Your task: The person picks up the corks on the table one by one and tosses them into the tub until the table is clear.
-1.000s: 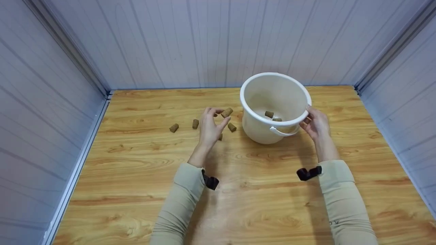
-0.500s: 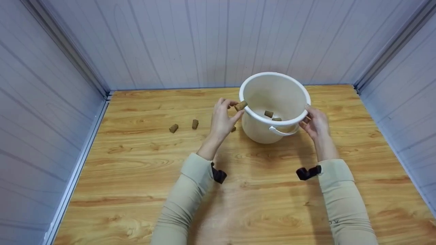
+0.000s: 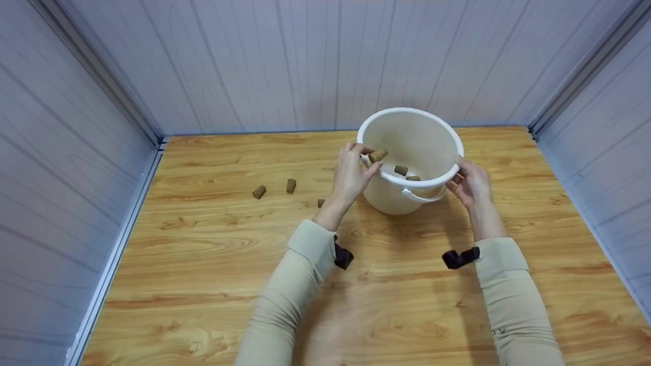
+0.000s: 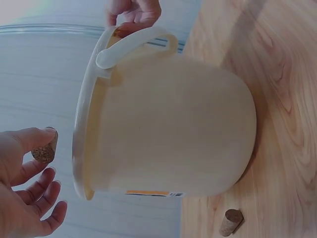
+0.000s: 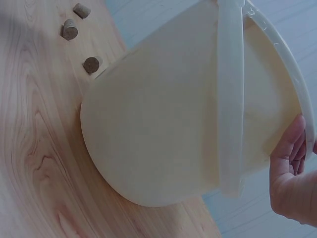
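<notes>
Pinched between thumb and fingers of my left hand [image 3: 352, 173] is a brown cork [image 3: 378, 155], held over the near-left rim of a white bucket [image 3: 389, 195]. The left wrist view has that cork [image 4: 45, 147] at the level of the bucket's mouth, the other fingers loosely bent. My right hand [image 3: 473, 185] grips the bucket's rim on the right side, thumb on top; in the right wrist view its fingers [image 5: 292, 144] curl at the rim. Two corks [image 3: 401, 170] lie on the bucket's floor. The bucket stands upright, its handle [image 3: 424, 198] hanging down at the front.
Loose corks lie on the wood-grain table [image 3: 213, 254] left of the bucket: one cork [image 3: 259, 191] farthest left, another cork [image 3: 291, 186] beside it, and a third cork [image 3: 321, 203] partly behind my left wrist. Pale panel walls [image 3: 244, 66] stand at the back and both sides.
My left hand has carried the pinched cork rightward from above the table to over the bucket's rim. My right hand and the bucket have stayed in place.
</notes>
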Tool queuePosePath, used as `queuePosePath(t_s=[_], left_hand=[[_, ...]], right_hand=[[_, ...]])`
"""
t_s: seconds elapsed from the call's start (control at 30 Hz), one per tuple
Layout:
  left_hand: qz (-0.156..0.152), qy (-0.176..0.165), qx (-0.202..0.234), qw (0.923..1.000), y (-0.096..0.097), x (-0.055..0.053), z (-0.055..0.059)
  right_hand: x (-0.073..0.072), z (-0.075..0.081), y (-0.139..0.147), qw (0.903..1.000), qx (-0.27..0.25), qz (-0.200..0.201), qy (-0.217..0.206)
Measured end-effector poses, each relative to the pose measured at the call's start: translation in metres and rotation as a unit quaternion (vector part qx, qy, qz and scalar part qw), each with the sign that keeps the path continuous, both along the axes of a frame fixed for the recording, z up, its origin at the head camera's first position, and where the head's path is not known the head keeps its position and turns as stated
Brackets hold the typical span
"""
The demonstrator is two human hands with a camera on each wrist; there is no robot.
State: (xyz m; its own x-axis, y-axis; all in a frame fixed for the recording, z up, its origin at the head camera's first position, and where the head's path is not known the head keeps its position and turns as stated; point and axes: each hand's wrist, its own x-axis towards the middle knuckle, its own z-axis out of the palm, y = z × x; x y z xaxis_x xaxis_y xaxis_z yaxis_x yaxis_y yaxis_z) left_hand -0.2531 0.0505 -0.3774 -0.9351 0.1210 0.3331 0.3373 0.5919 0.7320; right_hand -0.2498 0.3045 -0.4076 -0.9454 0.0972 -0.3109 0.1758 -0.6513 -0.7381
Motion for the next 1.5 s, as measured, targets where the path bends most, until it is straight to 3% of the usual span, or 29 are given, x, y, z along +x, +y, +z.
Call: queuePosePath(t_s=[0.23,0.53,1.03,1.5], left_hand=[[0.007,-0.01,-0.019,0.9997,0.012,-0.003,0.003],[-0.012,-0.007,-0.033,0.9994,0.026,-0.008,0.006],[-0.009,-0.02,-0.05,0.9985,0.036,-0.016,0.003],[-0.027,0.013,0.001,0.9995,0.03,-0.014,0.0]], right_hand=[[0.0,0.0,0.0,1.0,0.009,0.001,0.0],[0.0,0.0,0.001,1.0,0.006,0.004,-0.004],[-0.001,-0.002,0.0,0.9999,0.013,0.0,0.001],[0.0,-0.002,0.002,1.0,0.001,-0.001,0.002]])
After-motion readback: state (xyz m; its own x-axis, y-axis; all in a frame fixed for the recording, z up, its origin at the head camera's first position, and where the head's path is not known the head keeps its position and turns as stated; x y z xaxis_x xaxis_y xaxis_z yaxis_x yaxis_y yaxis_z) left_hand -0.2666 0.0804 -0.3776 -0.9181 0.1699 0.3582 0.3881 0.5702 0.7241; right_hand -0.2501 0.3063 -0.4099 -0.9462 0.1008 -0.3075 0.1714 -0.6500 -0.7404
